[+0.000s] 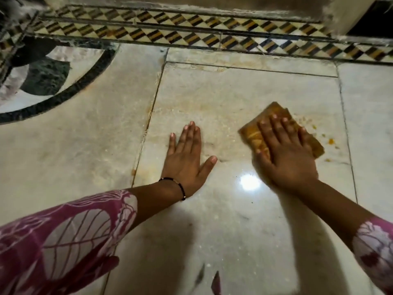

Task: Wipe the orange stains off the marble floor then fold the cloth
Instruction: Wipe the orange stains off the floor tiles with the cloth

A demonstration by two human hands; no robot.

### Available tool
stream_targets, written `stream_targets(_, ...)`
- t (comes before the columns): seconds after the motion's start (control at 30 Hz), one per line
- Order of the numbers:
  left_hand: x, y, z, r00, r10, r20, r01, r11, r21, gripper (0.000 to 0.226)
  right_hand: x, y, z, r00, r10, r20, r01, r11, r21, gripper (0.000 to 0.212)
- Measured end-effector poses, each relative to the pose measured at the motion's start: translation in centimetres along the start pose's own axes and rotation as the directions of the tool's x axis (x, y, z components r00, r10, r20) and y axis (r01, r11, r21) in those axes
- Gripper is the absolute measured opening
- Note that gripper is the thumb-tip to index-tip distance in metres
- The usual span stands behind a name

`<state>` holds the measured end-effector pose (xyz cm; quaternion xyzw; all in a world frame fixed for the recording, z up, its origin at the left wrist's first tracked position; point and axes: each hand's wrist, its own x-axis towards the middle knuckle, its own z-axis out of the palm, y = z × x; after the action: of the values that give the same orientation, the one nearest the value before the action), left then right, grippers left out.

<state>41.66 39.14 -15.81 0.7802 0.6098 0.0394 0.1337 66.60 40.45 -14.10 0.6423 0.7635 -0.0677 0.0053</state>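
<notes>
An orange-stained folded cloth lies on the pale marble floor at the right of the middle slab. My right hand presses flat on top of it, fingers spread, covering most of it. Small orange stains dot the marble just right of the cloth, with a few more specks below them. My left hand rests palm down on bare marble to the left of the cloth, fingers apart, holding nothing. A faint yellowish smear shows above the hands.
A patterned border of black, yellow and white tiles runs across the top, with a raised stone step behind it. A dark curved inlay marks the floor at the left. A light reflection glares between my wrists.
</notes>
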Motion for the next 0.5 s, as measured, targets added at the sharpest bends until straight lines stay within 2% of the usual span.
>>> stream_targets(0.07,0.2,0.4,0.2,1.0,-0.018,0.005,0.018,0.997,0.075,0.091,-4.1,-0.4,0.1,0.995,-0.094,0.02,0.094,0.996,0.0,0.065)
stream_targets(0.13,0.3,0.7,0.3,1.0,-0.02,-0.005,0.021,0.994,0.104,0.09,-8.5,0.4,0.4,0.965,-0.254,0.062,0.255,0.967,0.003,0.063)
stream_targets(0.17,0.2,0.6,0.3,1.0,-0.021,-0.012,0.022,0.994,0.105,0.09,-10.4,1.6,0.4,0.941,-0.326,0.089,0.327,0.945,0.003,0.062)
stream_targets(0.23,0.0,0.6,0.6,1.0,-0.02,-0.017,0.022,0.993,0.114,0.09,-13.0,5.4,0.0,0.918,-0.376,0.123,0.378,0.926,0.007,0.063)
stream_targets(0.3,0.0,0.7,0.8,1.0,-0.02,-0.015,0.022,0.991,0.133,0.09,-13.9,9.6,-0.5,0.953,-0.281,0.112,0.282,0.959,0.007,0.064)
stream_targets(0.37,0.0,0.7,0.8,1.0,-0.019,-0.023,0.022,0.991,0.135,0.09,-12.1,12.7,-1.2,0.99,-0.108,0.09,0.107,0.994,0.019,0.065)
stream_targets(0.43,0.1,0.8,0.7,0.999,-0.016,-0.03,0.02,0.991,0.131,0.09,-8.5,13.4,-1.8,0.998,0.007,0.068,-0.007,1.0,-0.009,0.067)
stream_targets(0.5,0.0,0.9,0.6,0.999,-0.033,-0.04,0.037,0.992,0.121,0.092,-4.8,11.4,-1.5,0.999,0.029,0.033,-0.027,0.998,-0.055,0.071)
